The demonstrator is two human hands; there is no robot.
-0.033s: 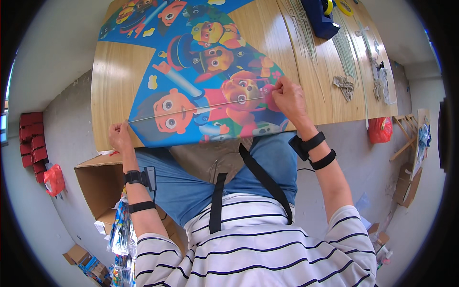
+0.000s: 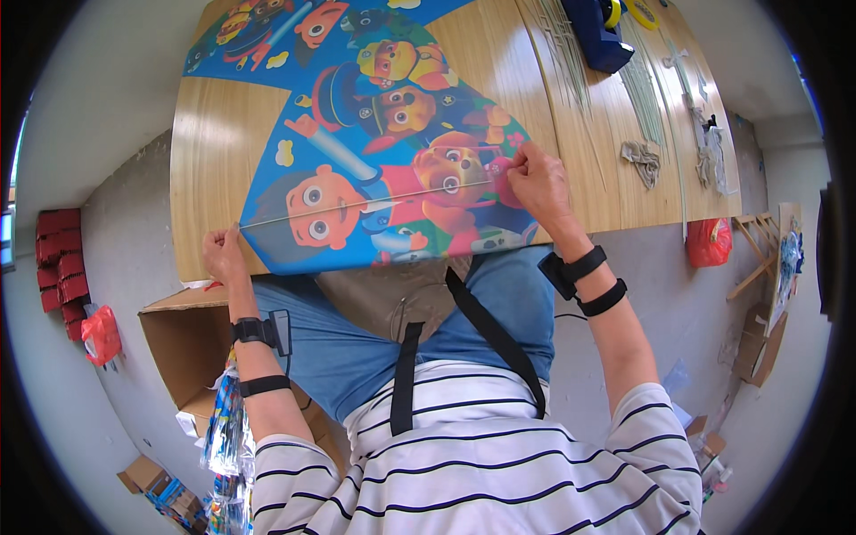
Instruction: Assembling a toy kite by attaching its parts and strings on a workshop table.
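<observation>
A blue printed sheet (image 2: 379,134) with cartoon characters lies on the table, its near edge reaching the front rim. Across its near part runs a thin pale rod (image 2: 374,203), slanting up from left to right. My left hand (image 2: 225,256) rests at the sheet's left corner, with thumb and fingers pinched on the rod's left end. My right hand (image 2: 541,185) is above the sheet's right edge, its fingers closed in a pinch close to the rod's other end. What those fingers hold is too small to make out.
On the wooden table (image 2: 223,134), several thin rods (image 2: 644,98), a blue tape dispenser (image 2: 599,40), a yellow tape roll (image 2: 640,12) and a crumpled grey cloth (image 2: 640,164) lie to the right. An open cardboard box (image 2: 183,343) stands below left. A red bag (image 2: 709,242) hangs at the right edge.
</observation>
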